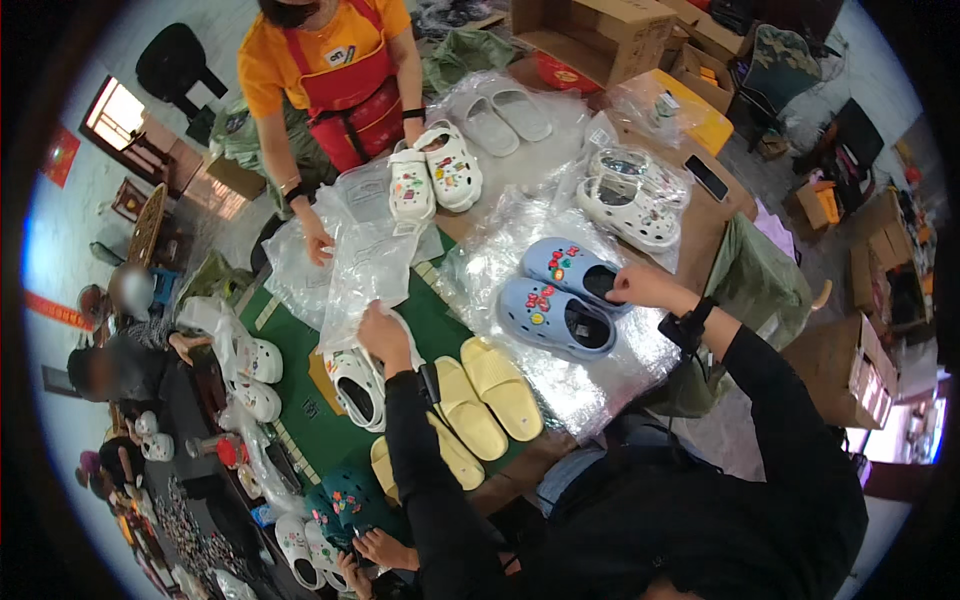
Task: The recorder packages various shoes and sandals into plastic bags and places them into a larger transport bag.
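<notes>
A pair of light blue clogs (556, 320) with red and green charms lies on clear plastic sheeting (640, 350) in front of me. My right hand (645, 287) pinches the heel edge of the farther clog. Out to the left, my left hand (385, 335) is closed on a thin clear plastic bag (362, 290), just above a white clog (357, 390); its fingertips are partly hidden. Yellow slides (485, 405) lie between my arms. Across the table a co-worker's hands are at the bags and at white clogs with charms (450, 170).
Bagged white clogs (635, 200) and a black phone (707, 178) lie at the far right, grey slides (508, 118) at the back. Another person's hands (385, 550) hold dark green clogs (350, 500) at lower left. Cardboard boxes (600, 35) stand beyond the table.
</notes>
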Available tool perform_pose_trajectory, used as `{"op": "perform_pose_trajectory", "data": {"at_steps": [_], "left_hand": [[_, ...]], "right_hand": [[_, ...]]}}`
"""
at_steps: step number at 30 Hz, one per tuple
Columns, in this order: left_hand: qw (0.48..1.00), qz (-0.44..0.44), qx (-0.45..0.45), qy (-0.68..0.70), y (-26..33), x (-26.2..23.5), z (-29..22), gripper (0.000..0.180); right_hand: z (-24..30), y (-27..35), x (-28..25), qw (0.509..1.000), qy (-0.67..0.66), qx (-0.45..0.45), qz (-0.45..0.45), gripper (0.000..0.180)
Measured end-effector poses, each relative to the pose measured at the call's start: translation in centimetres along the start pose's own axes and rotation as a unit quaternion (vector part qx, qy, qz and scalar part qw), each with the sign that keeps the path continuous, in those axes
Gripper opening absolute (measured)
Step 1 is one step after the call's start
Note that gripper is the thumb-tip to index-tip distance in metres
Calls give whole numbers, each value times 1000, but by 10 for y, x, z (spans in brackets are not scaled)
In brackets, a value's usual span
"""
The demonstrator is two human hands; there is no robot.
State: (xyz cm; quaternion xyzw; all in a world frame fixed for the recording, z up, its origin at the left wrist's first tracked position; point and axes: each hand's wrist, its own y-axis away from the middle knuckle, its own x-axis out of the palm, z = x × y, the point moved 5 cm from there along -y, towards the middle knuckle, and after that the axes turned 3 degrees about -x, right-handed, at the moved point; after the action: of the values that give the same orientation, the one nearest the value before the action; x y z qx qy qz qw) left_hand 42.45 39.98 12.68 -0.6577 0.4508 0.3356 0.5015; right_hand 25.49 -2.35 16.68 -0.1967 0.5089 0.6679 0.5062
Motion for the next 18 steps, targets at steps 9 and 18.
{"op": "perform_pose_trajectory", "data": {"at_steps": [9,18], "left_hand": [[937,-100,39,332,29,-137,-2,20],[760,82,25,644,90,-223,-17,28]], "right_hand": [[18,-45,77,977,82,-44,-191,32],[18,1,14,943,-28,-141,-299,22]]}}
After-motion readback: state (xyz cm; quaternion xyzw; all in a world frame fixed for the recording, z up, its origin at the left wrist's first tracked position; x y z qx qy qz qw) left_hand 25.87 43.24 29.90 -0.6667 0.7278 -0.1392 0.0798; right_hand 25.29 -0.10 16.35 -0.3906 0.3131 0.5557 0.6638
